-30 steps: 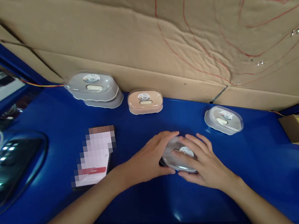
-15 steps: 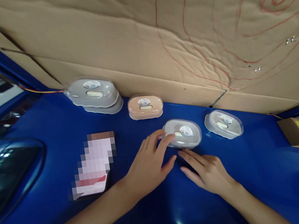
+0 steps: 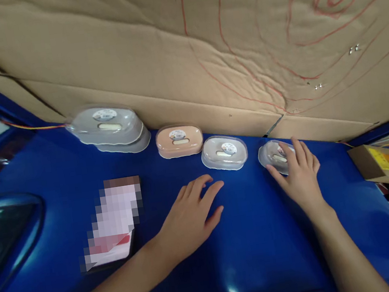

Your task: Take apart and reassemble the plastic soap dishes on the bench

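My right hand (image 3: 294, 165) reaches over the rightmost oval grey plastic box (image 3: 272, 155) with a clear cover. Its thumb lies at the box's front left edge and its fingers cover the right part. My left hand (image 3: 193, 209) hovers over the blue table with fingers apart and nothing in them. Beyond it stands another oval grey box (image 3: 219, 162) with a round label, beside a peach box (image 3: 165, 148) of the same shape. Farther left, a grey box with a clear cover (image 3: 84, 126) rests on a second one.
A phone (image 3: 118, 221) with a blurred-out screen lies left of my left hand. Brown cardboard (image 3: 111, 56) with red lines rises behind the boxes. An open carton (image 3: 368, 161) stands at the right edge; a dark glossy device (image 3: 4, 242) and cable are far left.
The middle grey box has moved back, closer to the peach one. My right hand has gone right onto the rightmost box. My left hand has come away from the middle box.
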Tool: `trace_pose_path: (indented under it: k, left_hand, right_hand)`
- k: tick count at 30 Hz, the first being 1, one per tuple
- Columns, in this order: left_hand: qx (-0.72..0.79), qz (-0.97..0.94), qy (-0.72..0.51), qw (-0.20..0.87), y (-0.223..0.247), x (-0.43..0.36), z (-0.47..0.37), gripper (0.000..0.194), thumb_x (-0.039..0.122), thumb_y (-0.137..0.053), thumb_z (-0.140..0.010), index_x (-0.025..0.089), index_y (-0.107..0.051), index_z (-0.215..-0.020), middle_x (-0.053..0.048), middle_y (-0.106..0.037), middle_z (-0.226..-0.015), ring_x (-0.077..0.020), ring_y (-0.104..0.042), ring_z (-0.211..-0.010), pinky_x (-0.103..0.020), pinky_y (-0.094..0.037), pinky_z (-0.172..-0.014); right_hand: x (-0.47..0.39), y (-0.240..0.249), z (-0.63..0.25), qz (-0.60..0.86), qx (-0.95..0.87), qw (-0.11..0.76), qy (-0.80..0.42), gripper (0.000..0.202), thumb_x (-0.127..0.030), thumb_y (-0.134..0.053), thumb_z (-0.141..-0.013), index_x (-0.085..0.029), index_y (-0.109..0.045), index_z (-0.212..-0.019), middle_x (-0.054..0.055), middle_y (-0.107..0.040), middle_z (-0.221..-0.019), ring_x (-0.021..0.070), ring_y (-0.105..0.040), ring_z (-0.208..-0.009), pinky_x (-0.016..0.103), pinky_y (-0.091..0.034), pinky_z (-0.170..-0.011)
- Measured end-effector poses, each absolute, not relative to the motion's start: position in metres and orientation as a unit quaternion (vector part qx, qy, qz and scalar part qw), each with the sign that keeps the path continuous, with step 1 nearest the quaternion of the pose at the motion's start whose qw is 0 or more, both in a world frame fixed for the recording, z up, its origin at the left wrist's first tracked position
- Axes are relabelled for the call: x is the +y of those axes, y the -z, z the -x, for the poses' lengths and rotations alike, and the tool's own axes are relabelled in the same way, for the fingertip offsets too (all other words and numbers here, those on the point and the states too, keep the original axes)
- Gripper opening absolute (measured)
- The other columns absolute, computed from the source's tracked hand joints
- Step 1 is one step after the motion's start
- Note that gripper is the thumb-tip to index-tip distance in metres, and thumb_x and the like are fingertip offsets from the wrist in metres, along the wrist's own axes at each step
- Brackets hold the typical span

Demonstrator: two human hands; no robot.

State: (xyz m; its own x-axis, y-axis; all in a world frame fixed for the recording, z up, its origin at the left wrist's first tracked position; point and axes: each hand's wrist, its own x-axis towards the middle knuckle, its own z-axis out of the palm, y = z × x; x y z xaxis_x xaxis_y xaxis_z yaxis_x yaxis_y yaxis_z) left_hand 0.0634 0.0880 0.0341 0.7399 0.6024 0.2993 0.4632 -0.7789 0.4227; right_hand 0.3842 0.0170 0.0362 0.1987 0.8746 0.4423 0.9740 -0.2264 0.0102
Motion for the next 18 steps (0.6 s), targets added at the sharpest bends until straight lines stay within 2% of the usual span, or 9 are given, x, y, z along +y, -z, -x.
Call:
trace_pose_path:
  k: [2, 4, 9, 12, 15, 18]
  left_hand:
    - [0.286, -0.921, -0.211, 0.161, -0.035, 0.087, -0.064, 0.042, 0.023, -0.059, -0.100, 0.019, -0.053, -0.142, -0.018, -0.059, -0.138, -0.0364, -0.063, -0.123, -0.055, -0.058, -0.097]
    - [0.286, -0.920, -0.206, 0.170, -0.035, 0.087, -0.064, 0.042, 0.023, -0.059, -0.101, 0.019, -0.054, -0.142, -0.018, -0.059, -0.138, -0.0365, -0.063, -0.124, -0.056, -0.058, -0.098]
    - [0.300, -0.903, -0.170, 0.255, -0.039, 0.090, -0.063, 0.048, 0.025, -0.065, -0.098, 0.022, -0.053, -0.144, -0.016, -0.057, -0.145, -0.0357, -0.059, -0.133, -0.058, -0.052, -0.108]
    - [0.290, -0.886, -0.141, 0.331, -0.039, 0.092, -0.062, 0.072, 0.029, -0.077, -0.091, 0.027, -0.043, -0.154, -0.015, -0.050, -0.157, -0.0362, -0.050, -0.144, -0.058, -0.045, -0.117]
    - [0.255, -0.874, -0.115, 0.396, -0.036, 0.092, -0.062, 0.102, 0.037, -0.089, -0.082, 0.033, -0.027, -0.163, -0.013, -0.036, -0.170, -0.0375, -0.037, -0.154, -0.059, -0.038, -0.123]
    - [0.234, -0.867, -0.088, 0.431, -0.034, 0.091, -0.062, 0.118, 0.039, -0.095, -0.074, 0.036, -0.021, -0.165, -0.011, -0.040, -0.168, -0.0373, -0.038, -0.153, -0.059, -0.037, -0.122]
  right_hand:
    - [0.018, -0.033, -0.398, 0.776, -0.604, 0.091, 0.157, 0.073, -0.062, -0.055, -0.102, -0.020, -0.040, -0.160, 0.022, -0.038, -0.168, 0.0472, -0.034, -0.154, 0.071, -0.032, -0.117]
    - [0.015, -0.033, -0.404, 0.772, -0.619, 0.061, 0.133, 0.074, -0.061, -0.057, -0.101, -0.021, -0.038, -0.161, 0.021, -0.043, -0.165, 0.0459, -0.038, -0.151, 0.068, -0.035, -0.116]
    - [-0.003, -0.054, -0.390, 0.723, -0.686, 0.044, 0.072, 0.068, -0.055, -0.069, -0.095, -0.028, -0.048, -0.154, 0.019, -0.053, -0.148, 0.0433, -0.053, -0.131, 0.062, -0.046, -0.104]
    - [-0.014, -0.064, -0.361, 0.673, -0.736, 0.070, -0.025, 0.068, -0.050, -0.074, -0.093, -0.033, -0.047, -0.153, 0.016, -0.050, -0.144, 0.0398, -0.052, -0.134, 0.063, -0.044, -0.109]
    - [-0.020, -0.065, -0.328, 0.608, -0.778, 0.095, -0.127, 0.072, -0.046, -0.073, -0.095, -0.034, -0.042, -0.158, 0.015, -0.043, -0.153, 0.0358, -0.051, -0.140, 0.054, -0.050, -0.111]
    - [-0.021, -0.061, -0.308, 0.542, -0.814, 0.116, -0.175, 0.077, -0.049, -0.076, -0.093, -0.034, -0.041, -0.159, 0.015, -0.043, -0.155, 0.0359, -0.050, -0.143, 0.053, -0.051, -0.113]
